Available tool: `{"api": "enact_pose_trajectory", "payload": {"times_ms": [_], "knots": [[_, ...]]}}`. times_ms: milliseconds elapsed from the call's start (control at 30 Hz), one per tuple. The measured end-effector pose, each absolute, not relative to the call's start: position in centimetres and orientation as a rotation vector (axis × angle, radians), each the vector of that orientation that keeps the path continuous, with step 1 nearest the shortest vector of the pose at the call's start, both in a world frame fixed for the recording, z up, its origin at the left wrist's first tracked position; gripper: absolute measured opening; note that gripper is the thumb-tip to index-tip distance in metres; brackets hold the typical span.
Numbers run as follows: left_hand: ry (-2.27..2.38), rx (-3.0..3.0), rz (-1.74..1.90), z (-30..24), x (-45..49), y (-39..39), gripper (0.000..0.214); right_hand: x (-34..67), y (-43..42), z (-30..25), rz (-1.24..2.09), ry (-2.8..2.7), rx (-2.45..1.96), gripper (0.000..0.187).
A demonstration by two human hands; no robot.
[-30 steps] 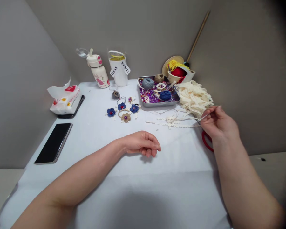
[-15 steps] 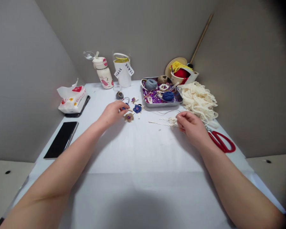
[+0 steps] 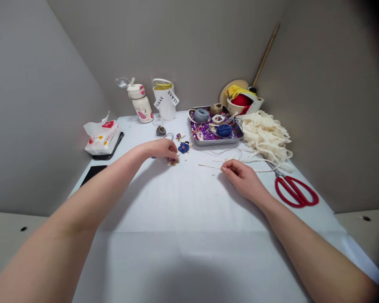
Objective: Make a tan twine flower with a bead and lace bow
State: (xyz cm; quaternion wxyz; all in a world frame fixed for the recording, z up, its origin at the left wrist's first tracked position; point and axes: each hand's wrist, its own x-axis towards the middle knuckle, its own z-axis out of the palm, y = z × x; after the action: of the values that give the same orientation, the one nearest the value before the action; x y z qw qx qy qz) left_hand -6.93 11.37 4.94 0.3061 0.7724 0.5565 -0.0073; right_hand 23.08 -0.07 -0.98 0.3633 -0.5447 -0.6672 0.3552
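My left hand (image 3: 164,149) reaches over the middle of the table, its fingertips closed down on a small brown yarn flower (image 3: 173,161) with a purple centre. A blue yarn flower (image 3: 183,147) lies just right of those fingers, and another small brown piece (image 3: 178,136) sits behind it. My right hand (image 3: 242,177) rests low over the table with thumb and fingers pinched together. White braided cords (image 3: 208,165) run up to its fingertips and show again on its far side. Whatever sits inside the right pinch is hidden.
Behind stands a metal tray (image 3: 216,142) of beads and yarn balls. Cream lace (image 3: 265,134) and red-handled scissors (image 3: 295,191) lie right. A bottle (image 3: 142,109), white cup (image 3: 167,107) and grey yarn ball (image 3: 161,131) are at back left; tissues (image 3: 102,141) and a phone (image 3: 93,173) lie left.
My left hand has shifted from beside the blue pieces onto the brown flower. My right hand has come left and nearer, away from the white knotted bundle. The view has tilted slightly.
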Motion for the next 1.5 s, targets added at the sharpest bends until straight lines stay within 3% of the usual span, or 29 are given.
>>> {"api": "enact_pose_trajectory", "payload": {"times_ms": [133,300,600,867,1067,1500], "knots": [[1.515,2.071,-0.104,4.9,-6.7,11.6,0.043,23.0,-0.2,-1.2,0.91,-1.763,-1.398,0.018],[1.545,2.001,-0.071,5.1,-6.6,10.9,0.035,22.9,-0.3,-1.2,0.859,-1.803,-1.406,0.015],[1.177,1.205,0.83,4.0,-1.8,3.9,0.03,21.5,-1.1,-0.7,0.395,-1.982,-1.354,0.014],[0.956,0.964,1.039,0.6,2.8,-0.3,0.028,19.9,-1.9,0.0,0.746,-1.566,-1.308,0.017],[0.97,0.998,1.033,0.6,3.1,-0.8,0.029,19.7,-2.0,0.4,0.87,-1.489,-1.324,0.013],[0.955,0.945,0.981,0.6,2.9,-0.7,0.03,20.2,-2.0,0.7,1.239,-1.334,-1.293,0.024]]}}
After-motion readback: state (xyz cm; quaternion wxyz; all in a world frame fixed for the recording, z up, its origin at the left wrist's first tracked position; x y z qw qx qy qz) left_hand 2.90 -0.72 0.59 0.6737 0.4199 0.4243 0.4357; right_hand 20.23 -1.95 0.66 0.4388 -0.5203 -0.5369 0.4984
